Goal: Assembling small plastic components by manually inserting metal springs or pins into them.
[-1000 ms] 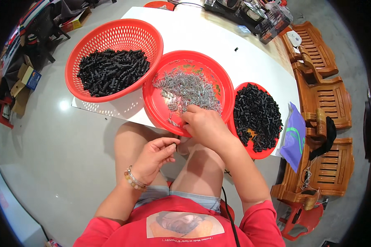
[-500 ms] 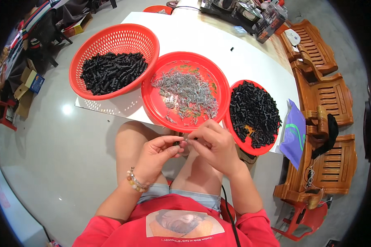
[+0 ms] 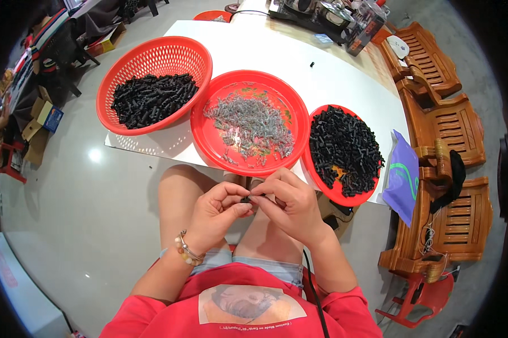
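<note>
Above my lap, in front of the table edge, my hands meet fingertip to fingertip. My left hand, with a beaded bracelet on its wrist, pinches a small black plastic piece. My right hand is closed at the fingertips on a second small dark piece, and a bit of silvery spring seems to show between the two. Fingers cover most of these parts. Just beyond the hands lies a round red tray with a heap of small metal springs.
A red mesh basket of longer black pieces stands at left on the white table. To the right is a red tray of short black pieces, beside a purple bag. Wooden chairs line the right.
My fingertips have come closer together, and the dark piece at my right fingertips now shows. The view has shifted slightly.
</note>
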Demonstrator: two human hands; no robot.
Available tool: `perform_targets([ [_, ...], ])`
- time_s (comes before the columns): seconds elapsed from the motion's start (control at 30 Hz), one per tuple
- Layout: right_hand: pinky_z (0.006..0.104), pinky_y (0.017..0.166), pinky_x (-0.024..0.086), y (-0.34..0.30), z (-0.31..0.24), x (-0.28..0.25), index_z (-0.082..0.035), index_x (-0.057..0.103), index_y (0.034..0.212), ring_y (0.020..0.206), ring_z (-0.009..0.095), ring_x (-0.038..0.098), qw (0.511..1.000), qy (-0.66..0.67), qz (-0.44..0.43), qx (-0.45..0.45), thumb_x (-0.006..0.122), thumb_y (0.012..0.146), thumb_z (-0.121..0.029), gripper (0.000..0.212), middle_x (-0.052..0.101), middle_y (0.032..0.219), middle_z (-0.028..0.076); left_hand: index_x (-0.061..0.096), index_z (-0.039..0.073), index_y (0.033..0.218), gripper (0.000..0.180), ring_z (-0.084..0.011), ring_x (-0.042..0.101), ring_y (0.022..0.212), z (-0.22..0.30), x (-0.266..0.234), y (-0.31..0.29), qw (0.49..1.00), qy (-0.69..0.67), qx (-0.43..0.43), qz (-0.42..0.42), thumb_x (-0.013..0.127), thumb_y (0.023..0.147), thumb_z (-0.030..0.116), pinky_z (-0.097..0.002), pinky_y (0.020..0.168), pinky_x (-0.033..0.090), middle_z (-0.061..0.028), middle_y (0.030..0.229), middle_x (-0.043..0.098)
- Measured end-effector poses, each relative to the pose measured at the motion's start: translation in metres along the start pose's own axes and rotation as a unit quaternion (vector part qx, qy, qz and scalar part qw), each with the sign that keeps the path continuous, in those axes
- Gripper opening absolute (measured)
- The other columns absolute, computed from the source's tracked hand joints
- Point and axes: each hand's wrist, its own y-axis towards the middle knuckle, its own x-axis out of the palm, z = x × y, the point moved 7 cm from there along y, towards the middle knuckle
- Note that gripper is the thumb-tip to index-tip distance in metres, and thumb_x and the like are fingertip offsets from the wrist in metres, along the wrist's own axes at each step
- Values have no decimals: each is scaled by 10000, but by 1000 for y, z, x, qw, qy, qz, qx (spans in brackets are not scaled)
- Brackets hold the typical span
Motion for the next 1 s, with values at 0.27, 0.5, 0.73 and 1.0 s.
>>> perform_targets([
  [0.27,264,543,473,-10,8,0,-87,700,900,627,141,622,997,68,32,16,686,782,-63,121,620,830,34,539,18,1064,180,-155,660,853,0,0,2,998,-62,-22,-15,583,891,-3,-270,761,544,-121,991,667],
  [0.5,191,577,485,-32,36,9,12,630,973,746,108,646,895,387,66,211,640,835,32,140,665,929,74,564,1,1067,186,-152,659,852,1,1,1,994,-99,-40,-19,597,884,-5,-268,773,545,-128,980,673],
  [0.73,195,583,498,-38,34,13,12,615,950,722,104,647,902,386,59,186,659,833,16,125,678,886,84,583,-24,1038,180,-135,658,851,5,10,-2,997,-61,-37,-26,623,863,-10,-254,769,546,-103,955,672],
  [1.0,186,566,480,-35,23,7,13,611,911,697,72,598,950,285,48,114,687,792,62,149,653,844,72,605,-18,1044,179,-117,651,830,12,11,-4,999,-27,-6,-29,624,867,3,-241,759,543,-80,925,667],
])
